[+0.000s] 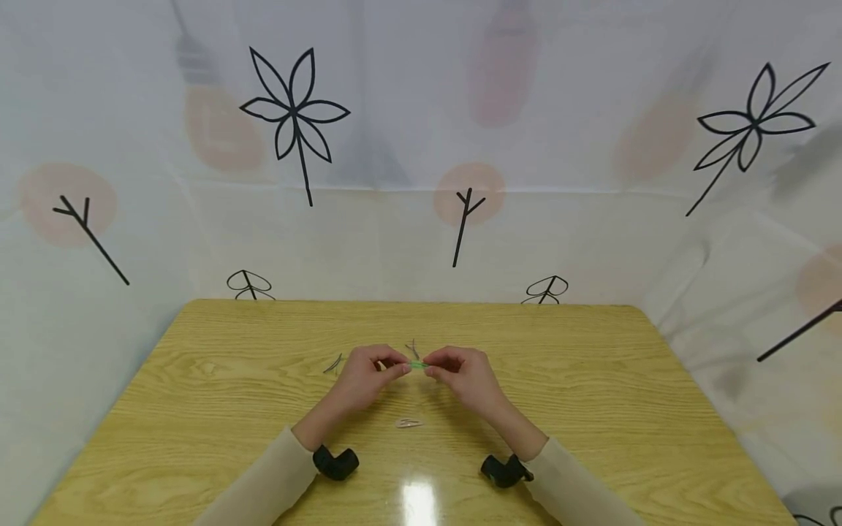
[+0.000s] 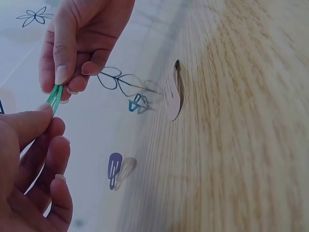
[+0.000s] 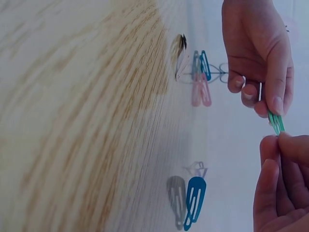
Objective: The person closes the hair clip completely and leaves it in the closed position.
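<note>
- Currently, left hand (image 1: 365, 375) pinches one end of the green hair clip (image 1: 418, 364), thumb against fingers; right hand (image 1: 470, 375) pinches the other end.
- Clip is held above the table (image 1: 592, 387), between the two hands, stretched along neither surface nor support.
- Main risk: it slips or flicks away, since fingertips cover most of so small a thing.
- Could also spring suddenly under uneven thumb pressure, maybe nipping a fingertip.
- Too much twist from both ends might bend the thin frame.
- Hard to tell, with fingers over it, whether the clip is snapped flat or sprung.
- If dropped, it could land among the loose ones: pale clip (image 2: 172, 99) nearer the person, purple clip (image 2: 115, 159), blue clip (image 3: 195, 198).
- Containers: no box, tray or dish shows; loose clips lie directly on the tabletop.
</note>
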`<move>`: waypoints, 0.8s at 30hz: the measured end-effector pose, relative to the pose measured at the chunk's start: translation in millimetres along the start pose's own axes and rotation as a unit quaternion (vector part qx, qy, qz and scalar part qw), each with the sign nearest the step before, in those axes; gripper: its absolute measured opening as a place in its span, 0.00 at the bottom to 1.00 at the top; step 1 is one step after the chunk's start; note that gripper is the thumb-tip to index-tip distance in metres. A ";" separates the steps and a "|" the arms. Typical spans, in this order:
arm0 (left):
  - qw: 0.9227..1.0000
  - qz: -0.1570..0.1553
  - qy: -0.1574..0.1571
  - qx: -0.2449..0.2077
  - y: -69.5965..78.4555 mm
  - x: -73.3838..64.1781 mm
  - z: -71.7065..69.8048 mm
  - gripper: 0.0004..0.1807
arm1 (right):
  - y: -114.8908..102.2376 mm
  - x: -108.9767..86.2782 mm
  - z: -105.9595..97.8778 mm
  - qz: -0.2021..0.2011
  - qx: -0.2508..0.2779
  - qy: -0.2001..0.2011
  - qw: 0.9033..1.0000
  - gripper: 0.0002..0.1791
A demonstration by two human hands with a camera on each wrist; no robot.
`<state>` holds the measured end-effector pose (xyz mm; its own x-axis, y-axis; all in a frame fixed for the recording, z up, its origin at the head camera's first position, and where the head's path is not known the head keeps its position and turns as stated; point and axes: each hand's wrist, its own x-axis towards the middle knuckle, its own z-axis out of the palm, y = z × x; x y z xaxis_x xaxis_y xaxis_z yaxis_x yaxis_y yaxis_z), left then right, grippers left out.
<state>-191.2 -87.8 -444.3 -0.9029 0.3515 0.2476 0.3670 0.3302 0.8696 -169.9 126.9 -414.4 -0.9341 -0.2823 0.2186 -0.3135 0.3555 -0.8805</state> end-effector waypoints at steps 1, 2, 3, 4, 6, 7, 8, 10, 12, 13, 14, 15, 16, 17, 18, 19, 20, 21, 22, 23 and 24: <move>1.000 -0.004 0.002 0.000 0.7 0.2 0.8 0.04 | -6.1 -1.4 -1.0 0.000 -0.001 -0.002 1.000 0.05; 1.000 -0.004 0.003 -0.005 0.9 0.1 1.2 0.04 | -11.4 -2.8 -2.0 0.001 0.001 -0.004 1.000 0.05; 1.000 -0.006 0.004 -0.007 0.8 0.1 1.7 0.03 | -15.4 -3.8 -3.0 0.002 0.003 -0.006 1.000 0.05; 1.000 -0.006 0.002 -0.006 1.0 0.1 1.7 0.03 | -17.5 -4.4 -3.6 0.003 0.006 -0.007 1.000 0.04; 1.000 -0.003 -0.002 -0.008 -2.5 0.7 1.8 0.03 | -18.3 -5.0 -4.0 0.004 0.010 -0.009 1.000 0.04; 1.000 -0.002 -0.004 -0.007 -7.3 1.6 2.6 0.03 | -18.0 -5.1 -4.0 0.004 0.010 -0.010 1.000 0.04; 1.000 0.001 -0.007 -0.008 -7.7 1.4 2.1 0.03 | -18.2 -5.1 -4.1 0.005 0.012 -0.011 1.000 0.04; 1.000 0.004 -0.012 0.000 -7.4 1.5 1.8 0.04 | -18.7 -5.2 -4.1 0.006 0.011 -0.013 1.000 0.04; 1.000 0.007 -0.014 0.005 -7.1 1.4 1.6 0.04 | -18.8 -5.2 -3.9 0.005 0.010 -0.015 1.000 0.05; 1.000 0.010 -0.015 0.008 -6.7 1.3 1.6 0.04 | -18.5 -5.1 -3.8 0.005 0.010 -0.016 1.000 0.05; 1.000 0.011 -0.015 0.010 -6.3 1.2 1.6 0.04 | -17.9 -4.9 -3.6 0.006 0.010 -0.017 1.000 0.05; 1.000 0.012 -0.015 0.012 -6.0 1.1 1.6 0.04 | -16.6 -4.6 -3.2 0.006 0.010 -0.018 1.000 0.05; 1.000 0.013 -0.015 0.013 -5.6 1.0 1.6 0.04 | -15.0 -4.3 -2.8 0.005 0.009 -0.019 1.000 0.05; 1.000 0.015 -0.016 0.014 -5.2 0.8 1.5 0.04 | -12.8 -4.0 -2.3 0.004 0.009 -0.019 1.000 0.05; 1.000 0.015 -0.016 0.016 -4.9 0.7 1.6 0.04 | -9.1 -3.2 -1.7 0.004 0.010 -0.020 1.000 0.05; 1.000 0.016 -0.016 0.016 -4.7 0.6 1.6 0.04 | -4.4 -2.3 -0.9 0.003 0.009 -0.020 1.000 0.05; 1.000 0.016 -0.017 0.017 -4.7 0.7 1.7 0.04 | 0.7 -1.5 -0.1 0.003 0.009 -0.019 1.000 0.06; 1.000 0.017 -0.019 0.018 -4.6 0.7 1.7 0.04 | 5.8 -0.6 0.6 0.003 0.009 -0.019 1.000 0.06; 1.000 0.016 -0.020 0.018 -4.5 0.6 1.8 0.04 | 10.3 0.1 1.2 0.002 0.009 -0.019 1.000 0.06; 0.999 0.017 -0.022 0.018 -4.5 0.7 1.9 0.04 | 14.9 0.9 1.8 0.002 0.010 -0.019 1.000 0.06; 0.999 0.017 -0.023 0.017 -4.3 0.7 1.9 0.04 | 19.1 1.6 2.2 0.001 0.010 -0.019 1.000 0.06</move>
<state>-193.0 -87.3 -448.7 -0.8792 0.4023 0.2554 0.4047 0.3473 0.8460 -177.1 131.3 -431.8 -0.9274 -0.3158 0.2005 -0.3076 0.3389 -0.8891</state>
